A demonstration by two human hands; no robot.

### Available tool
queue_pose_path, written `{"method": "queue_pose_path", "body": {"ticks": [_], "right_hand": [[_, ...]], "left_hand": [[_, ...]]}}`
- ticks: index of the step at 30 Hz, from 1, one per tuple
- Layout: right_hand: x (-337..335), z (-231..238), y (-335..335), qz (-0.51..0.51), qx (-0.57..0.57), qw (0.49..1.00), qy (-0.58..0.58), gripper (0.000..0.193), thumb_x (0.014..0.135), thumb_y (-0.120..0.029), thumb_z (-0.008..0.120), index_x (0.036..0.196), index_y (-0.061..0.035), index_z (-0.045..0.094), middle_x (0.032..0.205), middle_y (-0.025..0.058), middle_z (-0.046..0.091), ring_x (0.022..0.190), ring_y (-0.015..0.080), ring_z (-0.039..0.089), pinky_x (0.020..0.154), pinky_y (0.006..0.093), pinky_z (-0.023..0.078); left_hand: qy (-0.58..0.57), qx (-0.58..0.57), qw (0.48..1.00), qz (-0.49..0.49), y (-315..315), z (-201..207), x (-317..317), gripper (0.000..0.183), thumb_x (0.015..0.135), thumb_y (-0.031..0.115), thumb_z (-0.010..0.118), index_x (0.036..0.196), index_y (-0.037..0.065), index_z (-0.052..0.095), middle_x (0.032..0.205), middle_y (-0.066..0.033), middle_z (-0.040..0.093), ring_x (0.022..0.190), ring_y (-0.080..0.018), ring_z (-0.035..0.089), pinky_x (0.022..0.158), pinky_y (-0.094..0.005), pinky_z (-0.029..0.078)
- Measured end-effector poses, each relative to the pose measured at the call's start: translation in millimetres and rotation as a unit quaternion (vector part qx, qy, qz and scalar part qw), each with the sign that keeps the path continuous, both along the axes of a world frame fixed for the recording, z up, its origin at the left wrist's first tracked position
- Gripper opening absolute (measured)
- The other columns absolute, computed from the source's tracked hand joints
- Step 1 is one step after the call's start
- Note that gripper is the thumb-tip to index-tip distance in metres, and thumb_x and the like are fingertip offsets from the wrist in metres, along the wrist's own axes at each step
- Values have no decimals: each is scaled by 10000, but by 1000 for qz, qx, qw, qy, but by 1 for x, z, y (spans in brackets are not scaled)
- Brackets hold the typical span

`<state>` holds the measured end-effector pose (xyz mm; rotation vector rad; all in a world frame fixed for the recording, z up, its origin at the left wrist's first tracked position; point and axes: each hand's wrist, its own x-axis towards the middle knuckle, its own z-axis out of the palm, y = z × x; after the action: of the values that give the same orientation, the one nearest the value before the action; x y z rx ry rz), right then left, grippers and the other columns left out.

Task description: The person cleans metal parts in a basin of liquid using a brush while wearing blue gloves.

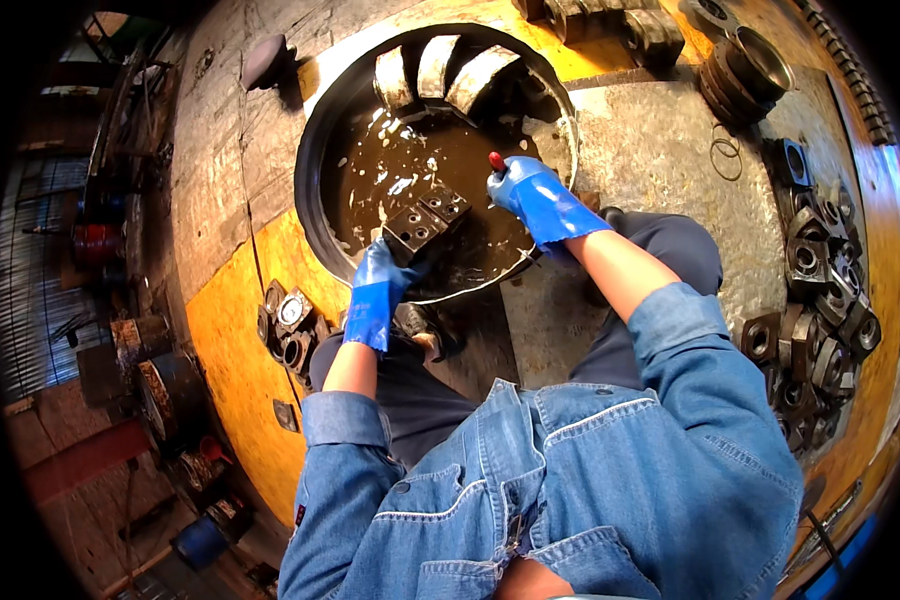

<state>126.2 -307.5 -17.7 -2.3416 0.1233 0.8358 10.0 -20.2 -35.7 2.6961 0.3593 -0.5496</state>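
Note:
My left hand (378, 285), in a blue rubber glove, grips the near left corner of a dark metal block (416, 228) with several round holes. The block is tilted over murky brown liquid in a round black basin (310, 165). Over the basin's right side, my right hand (526, 190), gloved alike, is closed around a tool with a red handle end (496, 160); its working end is hidden. Curved pale metal pieces (434, 66) lean inside the far rim, partly out of the liquid.
Several dark metal blocks with holes (806, 258) are heaped at the right. A smaller group of metal parts (293, 312) lies left of my knee. Ring-shaped parts (735, 80) are stacked at the far right, near thin wire rings (725, 158). A rounded grey object (264, 62) sits far left.

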Motion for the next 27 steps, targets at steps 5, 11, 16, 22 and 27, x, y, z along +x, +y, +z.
{"method": "queue_pose_path", "body": {"ticks": [5, 11, 16, 22, 27], "right_hand": [[5, -30, -4, -64, 149, 986, -40, 410, 889, -327, 742, 1064, 44, 757, 969, 225, 773, 876, 325, 758, 794, 390, 579], [-38, 49, -5, -20, 342, 934, -96, 391, 986, -390, 628, 1063, -27, 753, 905, 172, 725, 905, 276, 685, 905, 374, 511], [0, -7, -4, -59, 255, 965, -19, 430, 859, -396, 732, 1075, -25, 752, 998, 213, 761, 909, 300, 736, 863, 396, 565], [-20, 20, 14, -39, 364, 923, -116, 330, 897, -361, 740, 994, -46, 723, 840, 92, 724, 774, 186, 654, 804, 321, 534], [13, -13, 23, -42, 271, 961, -32, 330, 895, -362, 696, 942, -37, 732, 820, 94, 724, 739, 167, 644, 747, 351, 531]], "left_hand": [[25, -45, 998, 22, -15, 28, 0, 714, 736, 359, 962, 1266, -15, 664, 1105, -208, 778, 1048, -333, 752, 901, -416, 596], [-13, -65, 998, 21, -10, 20, -7, 683, 741, 366, 962, 1243, -2, 681, 1120, -190, 782, 1022, -306, 752, 902, -409, 587], [-4, -42, 999, 24, -13, 17, 0, 674, 740, 384, 962, 1221, 5, 681, 1078, -171, 780, 985, -291, 743, 880, -409, 585], [-30, -70, 997, 26, -9, 11, -5, 636, 740, 393, 954, 1173, 9, 689, 1041, -161, 778, 954, -295, 740, 856, -409, 584], [28, -45, 997, 54, -18, 29, -1, 573, 750, 345, 937, 1169, 23, 714, 1089, -182, 797, 1026, -322, 768, 914, -411, 592]]}}
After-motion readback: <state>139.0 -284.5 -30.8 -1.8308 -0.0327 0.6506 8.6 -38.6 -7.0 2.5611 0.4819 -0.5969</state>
